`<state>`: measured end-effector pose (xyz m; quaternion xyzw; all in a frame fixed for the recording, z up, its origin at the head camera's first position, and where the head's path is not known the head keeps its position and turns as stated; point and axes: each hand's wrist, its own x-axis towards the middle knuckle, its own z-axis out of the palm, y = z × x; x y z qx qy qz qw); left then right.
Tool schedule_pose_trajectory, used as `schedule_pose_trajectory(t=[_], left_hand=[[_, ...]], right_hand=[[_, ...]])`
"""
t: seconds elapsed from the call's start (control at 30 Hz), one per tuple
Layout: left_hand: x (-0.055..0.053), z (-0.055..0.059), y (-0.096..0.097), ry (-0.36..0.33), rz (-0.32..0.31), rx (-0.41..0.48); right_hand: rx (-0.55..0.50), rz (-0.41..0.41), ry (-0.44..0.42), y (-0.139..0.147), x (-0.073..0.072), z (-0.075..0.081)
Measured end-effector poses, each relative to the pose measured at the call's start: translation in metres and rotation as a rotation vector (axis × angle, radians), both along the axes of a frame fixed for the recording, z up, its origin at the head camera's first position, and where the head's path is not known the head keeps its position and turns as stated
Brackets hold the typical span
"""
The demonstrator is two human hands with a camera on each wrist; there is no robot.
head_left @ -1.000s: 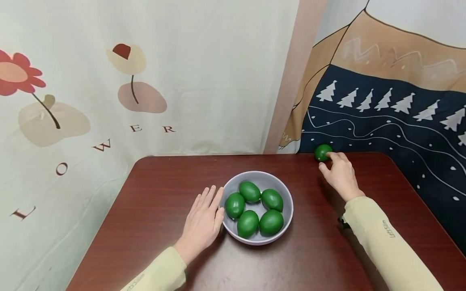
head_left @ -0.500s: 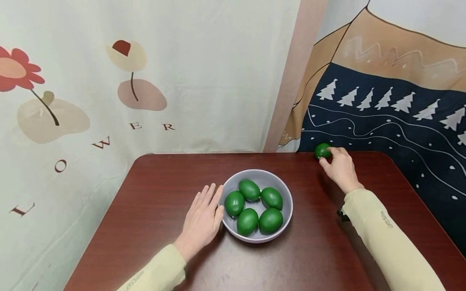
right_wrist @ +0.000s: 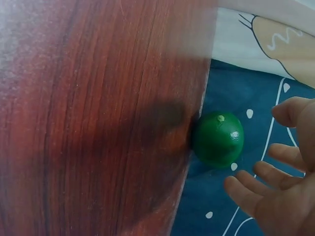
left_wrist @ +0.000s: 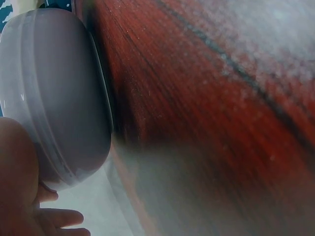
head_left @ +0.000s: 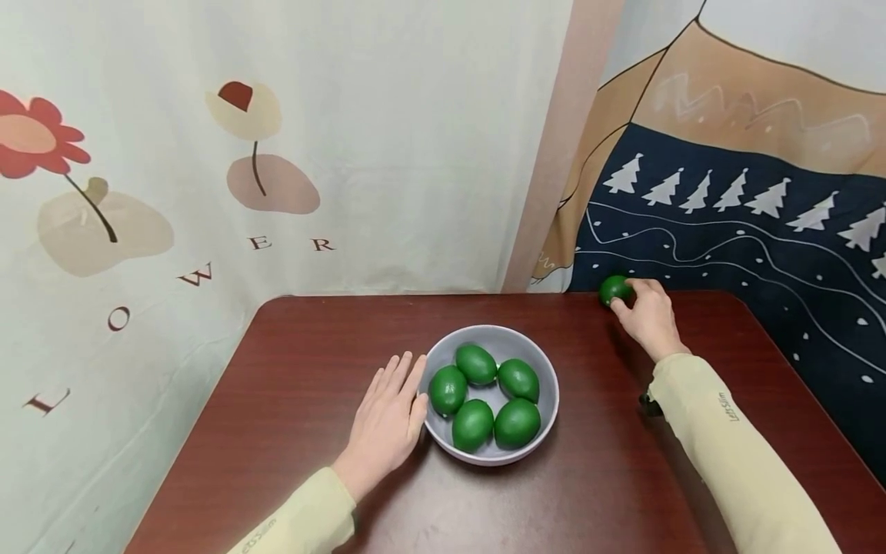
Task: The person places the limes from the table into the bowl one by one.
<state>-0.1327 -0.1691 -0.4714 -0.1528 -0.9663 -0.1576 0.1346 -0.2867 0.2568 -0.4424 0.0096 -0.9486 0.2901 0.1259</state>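
A grey bowl on the table has several green limes lying in it. The straight fingers of my left hand rest against the bowl's left side; the left wrist view has the thumb along the bowl's outer wall. A single lime lies by the table's back edge, right of the bowl. My right hand is at that lime, thumb and fingers spread on its near right side. In the right wrist view, a gap shows between the fingers and the lime.
The dark red wooden table ends at the back against a pale printed curtain and a dark blue cloth with white trees. Bare tabletop lies between the bowl and my right hand.
My right hand has shifted slightly, its thumb and fingers coming closer about the single lime. My left hand stays at the bowl, and the limes in the bowl have not moved.
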Motion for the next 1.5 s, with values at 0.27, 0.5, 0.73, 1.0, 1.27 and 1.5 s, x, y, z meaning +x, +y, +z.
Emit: schedule_pose_trajectory(t=[0.27,0.5,0.73,1.0,1.27,1.5], left_hand=[[0.003,-0.001,0.001,0.012,-0.011,0.005],[0.003,0.001,0.001,0.000,-0.005,0.006],[0.002,0.002,0.001,0.007,-0.005,0.010],[0.002,0.000,0.001,0.021,-0.010,0.011],[0.001,-0.001,0.001,0.035,-0.017,0.003],[0.003,0.001,0.001,0.034,-0.011,0.008]], right_hand=[[-0.008,-0.012,-0.028,0.002,-0.010,-0.007],[-0.006,-0.023,-0.066,0.001,-0.022,-0.009],[-0.013,-0.037,-0.061,0.000,-0.027,-0.014],[-0.013,-0.039,-0.070,0.001,-0.034,-0.020],[0.029,-0.039,-0.148,-0.003,-0.040,-0.021],[0.030,-0.050,-0.123,-0.006,-0.038,-0.019]])
